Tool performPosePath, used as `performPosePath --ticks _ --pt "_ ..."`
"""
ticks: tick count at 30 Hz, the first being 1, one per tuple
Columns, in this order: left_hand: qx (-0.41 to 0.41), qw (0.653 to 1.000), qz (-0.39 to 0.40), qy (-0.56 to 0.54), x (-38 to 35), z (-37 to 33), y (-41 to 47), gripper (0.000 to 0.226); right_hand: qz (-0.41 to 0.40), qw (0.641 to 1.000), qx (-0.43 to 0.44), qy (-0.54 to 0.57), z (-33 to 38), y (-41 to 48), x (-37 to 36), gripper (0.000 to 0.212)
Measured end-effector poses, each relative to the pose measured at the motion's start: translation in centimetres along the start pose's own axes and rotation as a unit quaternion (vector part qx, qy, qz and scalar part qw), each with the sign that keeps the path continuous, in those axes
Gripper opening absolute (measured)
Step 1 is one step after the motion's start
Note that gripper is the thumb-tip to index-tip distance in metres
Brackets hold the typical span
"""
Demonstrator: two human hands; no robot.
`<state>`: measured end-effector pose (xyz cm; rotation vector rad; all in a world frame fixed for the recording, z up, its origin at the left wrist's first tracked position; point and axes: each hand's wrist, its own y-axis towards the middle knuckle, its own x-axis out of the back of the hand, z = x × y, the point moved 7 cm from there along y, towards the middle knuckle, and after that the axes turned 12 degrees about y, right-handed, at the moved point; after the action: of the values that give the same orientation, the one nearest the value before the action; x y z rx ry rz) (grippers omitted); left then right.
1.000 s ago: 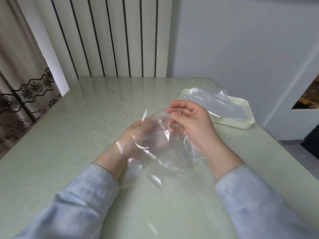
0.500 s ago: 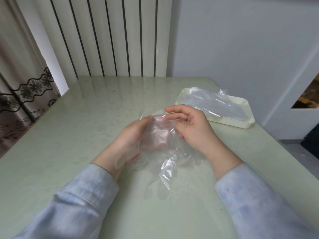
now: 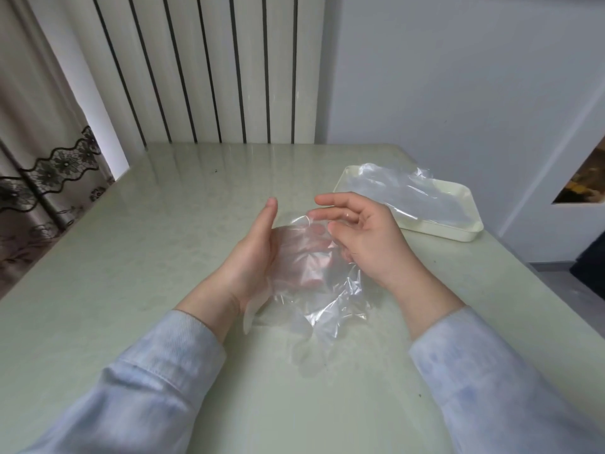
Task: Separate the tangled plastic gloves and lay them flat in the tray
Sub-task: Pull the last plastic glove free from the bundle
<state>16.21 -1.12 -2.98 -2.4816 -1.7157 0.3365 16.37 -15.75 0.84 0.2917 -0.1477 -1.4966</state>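
Head view: gloves (image 3: 314, 276) cover left hand (image 3: 252, 257), beneath right fingers (image 3: 340, 200).

Glossy pale green table (image 3: 131, 257), cream tray (image 3: 438, 231) at far right

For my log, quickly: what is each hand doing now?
Left hand: partly behind the gloves, grip cannot be told.
Right hand: open, holds nothing.

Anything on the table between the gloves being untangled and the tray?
Nothing visible: the table between the tangled gloves and the tray is bare. Only the right hand sits on that side.
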Motion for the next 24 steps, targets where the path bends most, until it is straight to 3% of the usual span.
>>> performPosePath --ticks 5,10,13,17,19,22,24 --pt "-0.041 0.997 -0.004 0.067 0.0 0.0 -0.1 0.031 0.000 1.000 0.013 -0.007 0.1 0.1 0.0 0.040" --pt "-0.052 0.994 -0.082 0.046 1.3 -0.6 -0.1 0.029 -0.105 0.994 -0.008 -0.040 -0.7 0.6 2.5 0.032" --pt "-0.058 0.992 -0.112 0.016 2.3 -0.8 0.0 0.032 -0.162 0.970 -0.033 -0.178 -1.5 0.7 4.5 0.022" --pt "-0.069 0.986 -0.149 -0.035 3.3 -1.2 0.0 0.029 -0.063 0.887 -0.136 -0.436 -3.3 0.6 4.7 0.038" --pt "-0.077 0.983 -0.160 -0.042 3.5 -1.4 0.0 0.026 -0.016 0.855 -0.162 -0.492 -4.1 0.5 4.4 0.037" --pt "-0.078 0.982 -0.165 -0.042 3.6 -1.4 0.0 0.024 -0.012 0.878 -0.132 -0.460 -4.5 0.7 4.1 0.009" --pt "-0.076 0.982 -0.167 -0.042 3.7 -1.4 0.0 0.024 -0.020 0.887 -0.105 -0.449 -4.2 0.7 4.0 0.011"
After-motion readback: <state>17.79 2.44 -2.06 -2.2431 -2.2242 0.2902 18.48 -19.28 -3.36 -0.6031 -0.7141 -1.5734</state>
